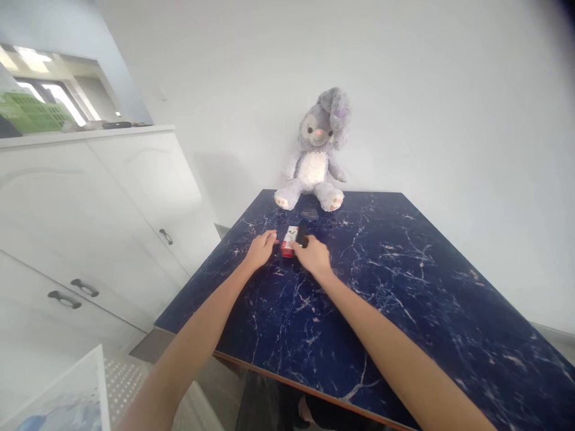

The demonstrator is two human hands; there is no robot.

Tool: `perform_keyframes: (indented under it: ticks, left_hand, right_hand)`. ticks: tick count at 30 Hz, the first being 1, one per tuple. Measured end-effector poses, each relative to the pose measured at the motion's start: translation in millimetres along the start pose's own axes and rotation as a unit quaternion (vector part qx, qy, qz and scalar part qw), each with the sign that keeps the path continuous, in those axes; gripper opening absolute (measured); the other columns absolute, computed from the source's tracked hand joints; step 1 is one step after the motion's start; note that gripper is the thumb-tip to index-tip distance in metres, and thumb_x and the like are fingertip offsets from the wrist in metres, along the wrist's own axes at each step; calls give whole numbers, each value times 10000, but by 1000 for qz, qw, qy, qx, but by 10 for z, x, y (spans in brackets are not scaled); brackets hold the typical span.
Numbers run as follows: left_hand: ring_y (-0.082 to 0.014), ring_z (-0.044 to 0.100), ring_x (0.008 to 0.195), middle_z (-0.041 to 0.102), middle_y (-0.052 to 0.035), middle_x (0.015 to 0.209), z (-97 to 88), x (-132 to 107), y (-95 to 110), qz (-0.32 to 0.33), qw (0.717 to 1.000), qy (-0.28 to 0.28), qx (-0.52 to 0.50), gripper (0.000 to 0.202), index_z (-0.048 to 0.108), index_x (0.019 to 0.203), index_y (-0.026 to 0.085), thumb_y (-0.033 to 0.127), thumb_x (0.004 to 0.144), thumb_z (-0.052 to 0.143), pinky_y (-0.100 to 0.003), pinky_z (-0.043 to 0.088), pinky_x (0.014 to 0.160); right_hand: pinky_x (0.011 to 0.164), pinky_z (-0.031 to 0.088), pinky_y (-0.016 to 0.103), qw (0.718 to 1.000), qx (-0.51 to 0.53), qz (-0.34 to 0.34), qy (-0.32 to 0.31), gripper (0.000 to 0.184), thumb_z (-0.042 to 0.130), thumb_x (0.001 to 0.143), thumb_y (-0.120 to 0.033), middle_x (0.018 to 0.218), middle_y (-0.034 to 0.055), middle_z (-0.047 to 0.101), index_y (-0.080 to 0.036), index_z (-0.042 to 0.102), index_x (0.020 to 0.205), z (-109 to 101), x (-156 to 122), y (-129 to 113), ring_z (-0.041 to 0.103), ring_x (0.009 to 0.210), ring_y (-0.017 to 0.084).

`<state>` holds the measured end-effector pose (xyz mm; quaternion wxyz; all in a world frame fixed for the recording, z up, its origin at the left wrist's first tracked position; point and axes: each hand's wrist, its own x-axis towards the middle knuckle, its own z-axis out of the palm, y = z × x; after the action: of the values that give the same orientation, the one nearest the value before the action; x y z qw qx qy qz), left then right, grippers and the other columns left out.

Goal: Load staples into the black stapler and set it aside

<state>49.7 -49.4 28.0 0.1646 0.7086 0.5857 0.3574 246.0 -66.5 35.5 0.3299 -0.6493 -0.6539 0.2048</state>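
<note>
A small red-and-white box (290, 240) lies on the dark blue marble-patterned table (386, 269), between my two hands. My right hand (313, 254) is closed round a black object (302, 231) just right of the box, and its thumb reaches to the box's right side. What kind of thing the black object is does not show clearly. To the left of the box, my left hand (262, 248) rests low at the table with fingers extended and nothing visible in it; its fingertips are close to the box.
A grey plush rabbit (313, 155) sits at the table's back edge against the wall. Before its feet lies a small dark flat item (309, 214). White cabinets (112, 197) stand to the left, with a green basket (33, 112) on top. A white-framed item (67, 395) is at lower left.
</note>
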Motion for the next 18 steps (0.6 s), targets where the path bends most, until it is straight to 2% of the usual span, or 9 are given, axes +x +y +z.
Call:
perform_keyframes:
  ticks: [3,5,8,10,13,18]
  left_hand:
    - [-266,649,1185,714,-60,1253,-120,41,-137,-47,998,39,-6,427,655,1234,242,448,1033,340,-421,467,1048]
    - [-271,667,1150,725,-61,1226,-228,72,-243,-63,998,25,-10,435,644,1267,240,486,1014,391,-420,492,1020]
    - [-258,682,1125,713,-67,1255,-385,102,-351,-61,994,-69,-51,573,530,1433,244,523,933,563,-388,518,994]
    - [-274,634,1220,627,-82,1398,-469,107,-376,-40,989,-127,-69,737,454,1503,254,522,854,679,-391,491,1045]
    - [-302,565,1311,517,-85,1515,-562,110,-397,-21,983,-167,-72,835,435,1519,262,516,789,751,-421,444,1105]
    - [-319,522,1353,453,-110,1563,-641,160,-539,-23,975,-202,-94,880,419,1529,239,518,769,765,-445,414,1125]
  right_hand:
    - [926,501,404,998,33,-48,-10,500,473,942,-543,1171,185,696,-141,638,1189,366,14,-332,665,1076,320]
    - [968,480,414,998,33,-61,5,482,396,979,-439,1255,196,657,-123,578,1294,468,83,-347,627,1139,312]
    - [1079,383,480,989,-31,-142,8,527,412,906,-202,1321,177,638,-114,476,1421,452,256,-135,500,1302,333]
    - [1115,338,506,982,-47,-179,-26,611,450,855,-160,1364,137,629,-143,437,1466,404,363,29,416,1381,343]
    - [1117,348,469,979,-31,-187,-71,651,484,826,-148,1354,97,650,-149,428,1475,360,453,148,472,1335,322]
    - [990,434,360,991,10,-131,-37,530,478,789,-73,1085,67,750,-145,577,1305,353,476,133,595,1111,276]
